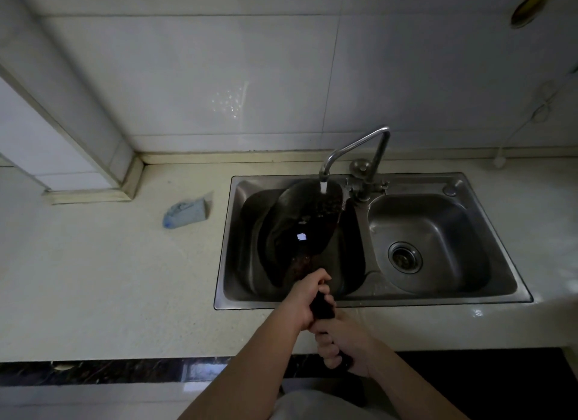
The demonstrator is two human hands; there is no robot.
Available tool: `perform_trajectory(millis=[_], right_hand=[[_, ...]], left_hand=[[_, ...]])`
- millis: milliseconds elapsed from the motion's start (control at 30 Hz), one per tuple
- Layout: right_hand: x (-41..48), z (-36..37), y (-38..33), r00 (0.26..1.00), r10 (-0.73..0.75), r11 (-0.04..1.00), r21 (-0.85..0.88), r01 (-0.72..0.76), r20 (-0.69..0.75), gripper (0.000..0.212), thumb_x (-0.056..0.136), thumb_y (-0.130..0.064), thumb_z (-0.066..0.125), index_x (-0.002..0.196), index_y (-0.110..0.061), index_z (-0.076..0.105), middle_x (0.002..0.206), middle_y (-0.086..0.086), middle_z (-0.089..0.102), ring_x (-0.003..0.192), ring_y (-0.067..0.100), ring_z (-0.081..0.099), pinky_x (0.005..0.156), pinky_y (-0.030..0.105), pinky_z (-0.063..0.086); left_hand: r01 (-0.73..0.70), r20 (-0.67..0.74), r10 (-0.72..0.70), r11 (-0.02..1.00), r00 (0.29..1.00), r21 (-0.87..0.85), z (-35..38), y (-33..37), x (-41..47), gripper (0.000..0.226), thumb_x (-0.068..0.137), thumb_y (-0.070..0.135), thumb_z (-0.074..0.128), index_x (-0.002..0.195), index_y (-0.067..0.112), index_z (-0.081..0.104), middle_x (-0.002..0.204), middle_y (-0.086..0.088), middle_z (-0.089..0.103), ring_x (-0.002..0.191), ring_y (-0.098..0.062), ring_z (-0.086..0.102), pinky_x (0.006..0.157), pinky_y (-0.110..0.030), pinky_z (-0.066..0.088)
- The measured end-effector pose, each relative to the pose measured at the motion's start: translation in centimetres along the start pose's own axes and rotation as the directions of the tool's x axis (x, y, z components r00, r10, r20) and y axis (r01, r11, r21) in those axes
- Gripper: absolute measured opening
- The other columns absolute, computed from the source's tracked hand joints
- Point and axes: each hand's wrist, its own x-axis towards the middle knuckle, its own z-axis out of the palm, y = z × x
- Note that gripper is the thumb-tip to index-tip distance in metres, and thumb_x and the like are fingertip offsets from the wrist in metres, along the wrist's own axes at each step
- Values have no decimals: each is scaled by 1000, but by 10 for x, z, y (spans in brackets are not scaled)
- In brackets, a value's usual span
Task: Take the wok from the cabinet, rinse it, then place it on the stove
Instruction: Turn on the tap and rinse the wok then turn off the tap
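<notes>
The wok (300,222) is sitting tilted on its side in the left basin of the sink (375,298), its dark inside facing left and its far rim lying right under the tap's spout. Water (323,186) is running from the tap (356,148) onto that upper edge. The wok's dark handle (322,307) is pointing back toward the person, out over the front rim of the sink.

Both hands are gripping this handle, one behind the other. The left hand (308,297) is holding the part closer to the pan, fingers curled fully round it and the thumb lying along the top. The right hand (342,344) is clenching the handle's end just behind, over the edge of the counter (109,278), with its fingers wrapped tight and the knuckles facing left. The two hands are touching or nearly touching each other.

The right basin (438,219) is lying beside the wok with a round drain (405,257) in its bottom. A crumpled blue cloth (186,214) is lying on the counter to the left of the sink, well apart from the hands. A white cord (544,106) is hanging on the tiled wall (187,75) at the far right, and something yellow (530,8) is showing in the top right corner, too cut off to tell what it is.
</notes>
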Motion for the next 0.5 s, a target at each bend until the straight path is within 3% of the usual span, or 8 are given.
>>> perform_trajectory(millis=[167,300,400,500], right_hand=[[-3,4,-9,972,-137,951,-301,76,-189,6,90,-6,49,88,-12,49,53,0,41,39,12,34,40,23,27],[-5,-2,-12,888,-370,776,-616,135,-272,7,89,-17,55,83,-16,60,61,-2,55,51,13,50,51,28,39],[-6,2,-8,810,-470,702,-705,102,-350,11,88,-23,58,95,-15,62,75,-4,63,65,12,58,55,22,38],[-9,10,-7,744,-549,637,-767,77,-381,15,90,-30,62,96,-16,61,77,-6,62,64,6,55,49,17,33]], left_hand=[[28,14,-27,996,1000,-85,-2,1,2,36,91,10,60,59,15,47,50,2,41,45,-14,44,74,-34,51],[20,0,-20,998,1000,-64,2,3,5,31,93,12,65,64,11,56,57,-2,52,59,-17,58,73,-32,53],[31,-22,-34,991,999,-131,8,6,6,35,94,9,65,61,8,53,50,-2,46,45,-14,50,58,-32,55],[37,39,-29,969,999,-244,14,7,6,44,95,6,60,55,13,43,44,4,35,32,-7,34,36,-20,39]])
